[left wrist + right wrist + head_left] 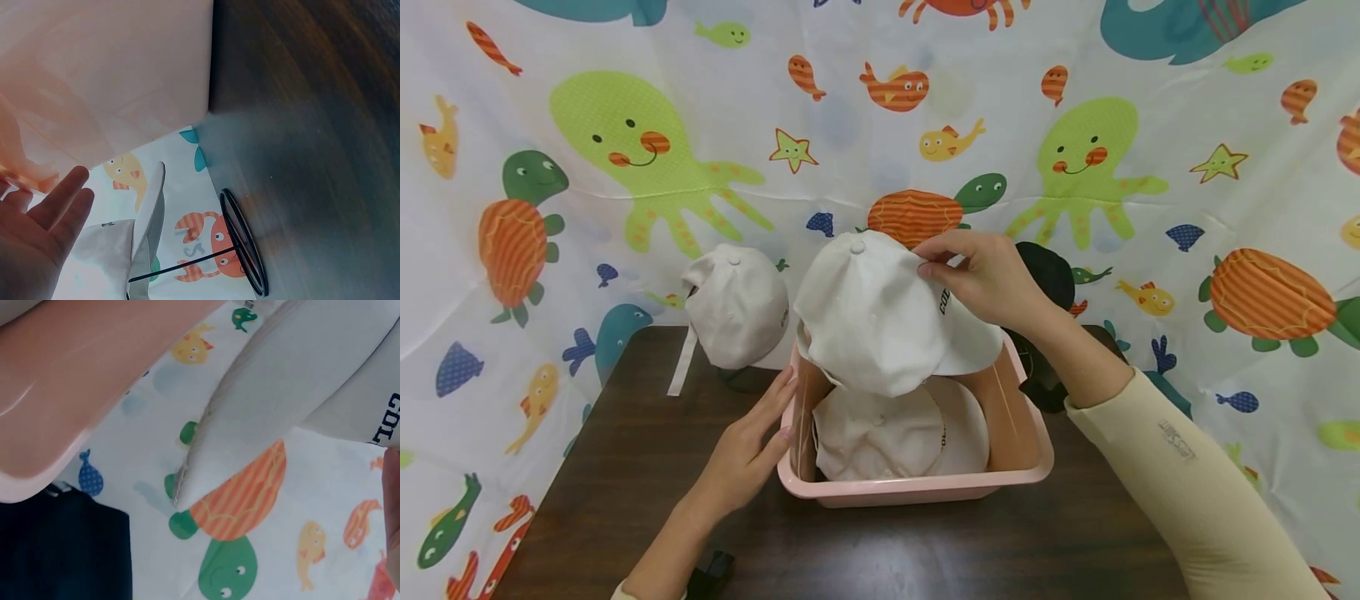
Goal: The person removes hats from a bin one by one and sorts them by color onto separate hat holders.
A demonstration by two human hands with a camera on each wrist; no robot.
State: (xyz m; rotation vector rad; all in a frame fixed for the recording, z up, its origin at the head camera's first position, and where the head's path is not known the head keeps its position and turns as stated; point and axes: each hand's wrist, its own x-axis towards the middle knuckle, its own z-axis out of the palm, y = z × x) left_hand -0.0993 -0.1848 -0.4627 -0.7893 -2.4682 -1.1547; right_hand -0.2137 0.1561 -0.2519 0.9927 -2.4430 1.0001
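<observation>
The white baseball cap (872, 308) in the air is what draws my eye: it hangs tilted over the pink basin (917, 485), dark lettering on its front, its brim reaching over the basin's far right part. The right hand (981, 279) pinches it between thumb and fingers, close to where crown meets brim. The left hand (741, 458) holds nothing; its fingers are extended and rest against the basin's left rim.

Inside the basin, below the raised cap, a second white cap (880, 433) lies with its crown up and its brim toward the basin's right wall. Whether the two caps touch I can't tell from where I stand.

As I judge it, this lower cap is settled in the basin, while the raised one is only midway, over the basin but not laid down in it. Which way it is travelling, in or out, a single moment doesn't show.

Two more caps are outside. Just left of the basin is a third white cap (737, 308), a strap hanging from its back, on a black wire stand (236, 248). Right of the basin, partly behind the right arm, is a black cap (1047, 275). Under the basin is a dark wooden table (917, 550), and behind it hangs a white cloth (835, 179) printed with sea animals.
</observation>
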